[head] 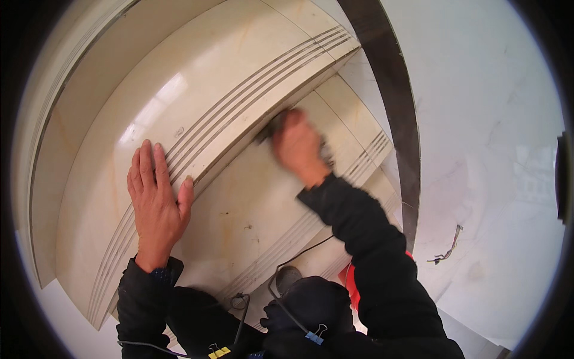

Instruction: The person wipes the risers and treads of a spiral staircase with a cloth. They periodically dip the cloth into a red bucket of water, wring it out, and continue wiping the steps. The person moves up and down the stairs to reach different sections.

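My left hand [158, 204] is spread on the glossy cream tile tread of the upper step [215, 85], across its dark anti-slip grooves. The thumb reaches the front edge, and the hand holds nothing. My right hand [296, 146] is bent around a dark, blurred rag or scrubbing pad [270, 128]. That hand is over the back of the lower step [251, 193], close against the riser [226, 157]. Dark bits of the held thing show on both sides of the fist. Its exact kind is too blurred to tell.
A dark brown trim band [394, 85] runs along the white wall panel [475, 112] on the right. Loose wires [448, 249] stick out of that panel. Black cables with a blue binder clip [315, 337] and a yellow one [219, 352] hang over my clothes. Something red [351, 285] shows beneath my right arm.
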A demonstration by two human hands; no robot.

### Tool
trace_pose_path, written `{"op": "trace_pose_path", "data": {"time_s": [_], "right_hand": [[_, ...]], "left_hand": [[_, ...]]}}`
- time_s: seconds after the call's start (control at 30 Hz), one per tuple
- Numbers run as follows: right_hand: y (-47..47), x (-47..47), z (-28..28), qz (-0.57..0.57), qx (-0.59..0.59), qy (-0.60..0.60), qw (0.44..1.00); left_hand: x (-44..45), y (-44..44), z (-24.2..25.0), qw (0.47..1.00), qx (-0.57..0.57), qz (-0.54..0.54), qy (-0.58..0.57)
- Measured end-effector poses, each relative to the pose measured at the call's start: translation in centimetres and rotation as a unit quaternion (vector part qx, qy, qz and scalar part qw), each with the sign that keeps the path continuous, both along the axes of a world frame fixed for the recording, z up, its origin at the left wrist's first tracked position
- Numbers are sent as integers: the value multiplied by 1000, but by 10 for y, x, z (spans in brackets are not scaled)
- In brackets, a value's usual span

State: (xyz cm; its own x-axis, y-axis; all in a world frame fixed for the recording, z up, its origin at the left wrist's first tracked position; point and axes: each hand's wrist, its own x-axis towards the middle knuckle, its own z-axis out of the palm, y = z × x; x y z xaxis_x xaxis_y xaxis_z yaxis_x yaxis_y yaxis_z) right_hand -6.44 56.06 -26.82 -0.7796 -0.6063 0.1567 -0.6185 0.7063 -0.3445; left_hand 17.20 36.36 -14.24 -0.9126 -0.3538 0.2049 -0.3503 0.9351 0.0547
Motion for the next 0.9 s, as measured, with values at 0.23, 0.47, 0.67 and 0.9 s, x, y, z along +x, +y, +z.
{"op": "trace_pose_path", "data": {"time_s": [0.23, 0.47, 0.67, 0.9], "right_hand": [[-1, 259, 1, 531, -95, -119, 834], [82, 94, 3, 182, -146, 67, 970], [129, -39, 10, -189, -53, 153, 968], [102, 174, 22, 204, -60, 20, 977]], "left_hand": [[3, -10, 0, 998, 40, -19, 37], [2, -7, -6, 999, 20, -10, 38], [2, -5, -8, 999, 19, -7, 43], [0, -6, -7, 999, 7, -5, 51]]}}
